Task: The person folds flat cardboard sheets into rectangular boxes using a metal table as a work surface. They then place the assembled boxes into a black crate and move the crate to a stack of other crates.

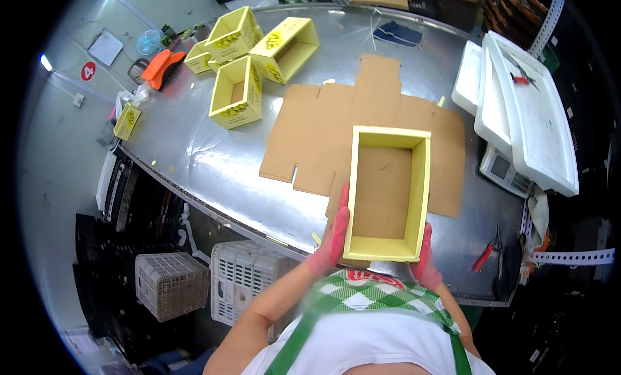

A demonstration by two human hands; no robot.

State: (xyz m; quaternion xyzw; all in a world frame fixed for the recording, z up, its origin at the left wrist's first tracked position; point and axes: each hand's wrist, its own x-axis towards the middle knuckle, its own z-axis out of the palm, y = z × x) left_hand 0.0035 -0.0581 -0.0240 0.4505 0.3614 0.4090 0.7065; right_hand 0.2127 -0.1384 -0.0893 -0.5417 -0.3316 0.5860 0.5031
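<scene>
Holds a rectangular yellow cardboard box (383, 191) between pink-gloved left hand (334, 241) and right hand (424, 265) by the near edge of the grey metal surface (194, 149), presumably for balance.

At lower centre, the left glove (332, 242) and right glove (425, 264) are pink; the box (384, 194) is pale yellow with a brown bottom. The flat cardboard (317, 129) at centre is brown. Upper-left boxes (239, 114) are yellow with darker fruit prints. The worktop (194, 155) is silvery grey, the bottom-centre apron (362, 302) green-and-white checked.
</scene>
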